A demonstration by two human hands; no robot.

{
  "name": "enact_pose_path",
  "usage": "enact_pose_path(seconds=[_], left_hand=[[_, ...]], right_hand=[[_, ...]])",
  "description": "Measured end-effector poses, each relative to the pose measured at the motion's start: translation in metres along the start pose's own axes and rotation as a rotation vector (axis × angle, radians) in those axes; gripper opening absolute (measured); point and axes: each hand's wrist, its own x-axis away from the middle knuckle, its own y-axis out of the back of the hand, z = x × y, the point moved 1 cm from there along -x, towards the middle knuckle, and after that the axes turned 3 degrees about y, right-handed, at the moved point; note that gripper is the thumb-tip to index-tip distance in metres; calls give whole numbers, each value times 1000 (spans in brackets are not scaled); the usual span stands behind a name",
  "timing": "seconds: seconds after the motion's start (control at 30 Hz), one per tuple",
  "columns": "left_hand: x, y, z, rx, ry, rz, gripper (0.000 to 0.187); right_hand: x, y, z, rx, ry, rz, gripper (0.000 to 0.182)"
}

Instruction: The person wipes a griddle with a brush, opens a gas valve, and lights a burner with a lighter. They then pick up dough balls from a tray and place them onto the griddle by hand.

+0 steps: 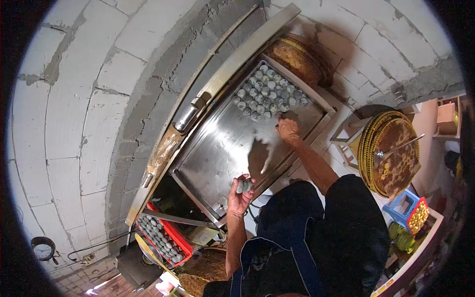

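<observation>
My left hand (238,199) is cupped, its fingers curled round a few grey, rounded, egg-like balls (244,186). It hovers over the near part of a shiny metal tray (208,153). At the tray's far end, many speckled grey balls (267,94) sit close together in rows. My right hand (288,129) is beside the near edge of this group, fingers bent and drawn together, pointing at the balls. Whatever lies between its fingertips is too small and dark to make out. Its shadow falls across the bare metal.
A red crate (184,243) of similar grey balls stands at lower left. Round woven trays (391,148) with a metal ladle (398,146) are at right, near a blue and red basket (408,210) of yellow balls. A long rail (213,74) and a block wall (74,109) border the tray's left.
</observation>
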Motion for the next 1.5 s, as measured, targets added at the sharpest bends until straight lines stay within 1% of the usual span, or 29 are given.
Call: enact_pose_path(seconds=[0.03,0.07,0.1,0.13,0.2,0.23,0.3,0.33,0.4,0.5,0.53,0.6,0.63,0.7,0.73,0.8,0.83,0.87,0.9,0.93,1.0,1.03,1.1,1.13,1.2,1.33,1.4,1.43,1.5], left_hand=[[2,-1,1,3,-2,-3,43],[2,-4,0,-21,-37,-45,40],[2,-8,-1,-46,-71,-86,37],[3,-10,1,-82,-117,-188,33],[5,-16,0,-88,-135,-185,32],[5,-17,-2,-101,-152,-180,31],[7,-15,-4,-105,-152,-160,30],[7,-16,-5,-105,-163,-169,30],[7,-15,-5,-102,-173,-182,30],[6,-10,-4,-80,-178,-219,31],[6,-9,-4,-86,-175,-229,32],[5,-6,-6,-94,-175,-239,32],[4,-6,-6,-84,-174,-239,32],[3,-4,-5,-71,-174,-238,31],[4,-6,-5,-58,-182,-221,31],[5,-14,-7,-43,-192,-203,32],[7,-25,-9,-14,-177,-128,35],[8,-31,-10,15,-162,-54,38],[8,-31,-8,19,-162,-57,38],[8,-30,-9,3,-161,-64,41],[6,-31,-11,-29,-174,-70,45],[6,-32,-11,-28,-176,-72,45],[3,-33,-11,-46,-197,-68,46],[1,-31,-11,-44,-198,-69,46],[-3,-25,-11,-25,-197,-78,46],[-3,-27,-13,-33,-207,-86,45],[-3,-23,-13,-20,-218,-86,45],[-3,-23,-14,-22,-217,-84,45],[1,-25,-13,-11,-216,-88,45]], right_hand=[[2,2,0,-26,-46,-39,28],[18,46,19,-41,-34,-5,37],[27,75,33,-56,-23,27,49],[24,70,32,-54,-19,28,49],[20,51,28,-248,61,-97,50],[20,45,25,-246,64,-95,50],[21,35,23,-158,174,-236,41],[22,38,27,-159,177,-236,41],[26,43,32,-148,103,-87,31],[13,32,31,-46,88,-44,29],[15,33,32,-48,87,-45,29],[20,35,35,-146,27,-176,24],[23,36,39,-146,30,-176,24],[26,37,47,-321,99,-183,29],[23,27,47,-321,100,-182,29],[14,1,45,-426,423,-342,31],[14,4,48,-424,424,-339,31],[12,10,54,-351,353,-308,29],[13,15,58,-278,282,-276,28],[11,12,56,-278,284,-274,28],[2,-2,53,-136,142,-87,38],[5,0,56,-136,144,-86,38],[19,13,70,-101,365,-21,45],[23,23,80,-100,366,-19,45],[30,38,105,-76,436,15,50],[29,34,122,-30,523,-23,53],[23,14,128,0,698,-88,47],[17,6,133,0,697,-91,47],[11,-13,140,151,668,-10,26]])
